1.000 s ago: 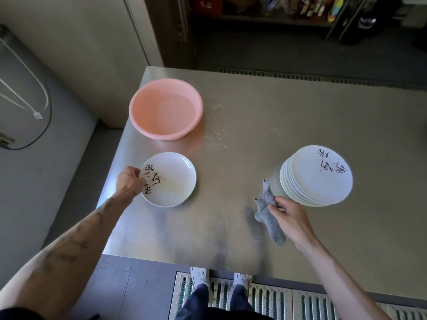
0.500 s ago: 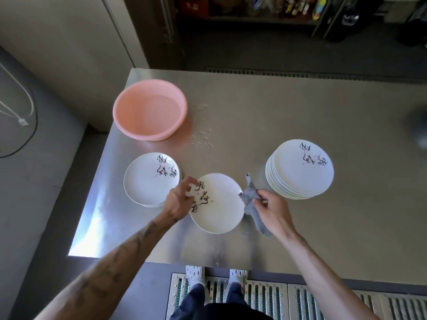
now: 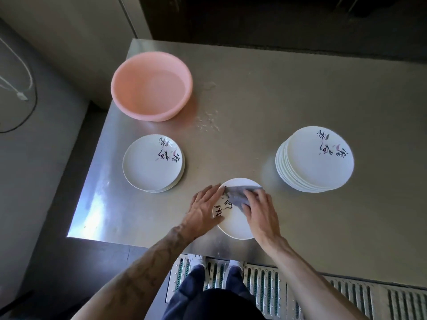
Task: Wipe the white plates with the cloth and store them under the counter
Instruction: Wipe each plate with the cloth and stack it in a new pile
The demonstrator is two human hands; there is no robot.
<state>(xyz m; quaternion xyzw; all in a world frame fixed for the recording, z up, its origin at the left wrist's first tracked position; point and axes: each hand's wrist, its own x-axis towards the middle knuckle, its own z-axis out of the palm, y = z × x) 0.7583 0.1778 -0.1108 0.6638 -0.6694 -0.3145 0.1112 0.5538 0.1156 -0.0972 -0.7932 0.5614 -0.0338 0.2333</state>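
Up and left of the near plate (image 3: 233,225) on the counter (image 3: 265,95) sits one pink basin (image 3: 120,105); whether it holds water is hard to tell. Left of the plate is a low stack (image 3: 147,172), two or three plates. The left hand (image 3: 202,212) lies flat and spread on the plate's rim. The right hand (image 3: 262,212) presses one grey cloth (image 3: 236,195) onto it with straight fingers. To the right is a tall stack (image 3: 309,167), too tight to count.

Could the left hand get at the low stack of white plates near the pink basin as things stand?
Probably yes. The left hand steadies the white plate being wiped, and only bare steel counter lies between it and the low stack of white plates; the pink plastic basin sits farther back.
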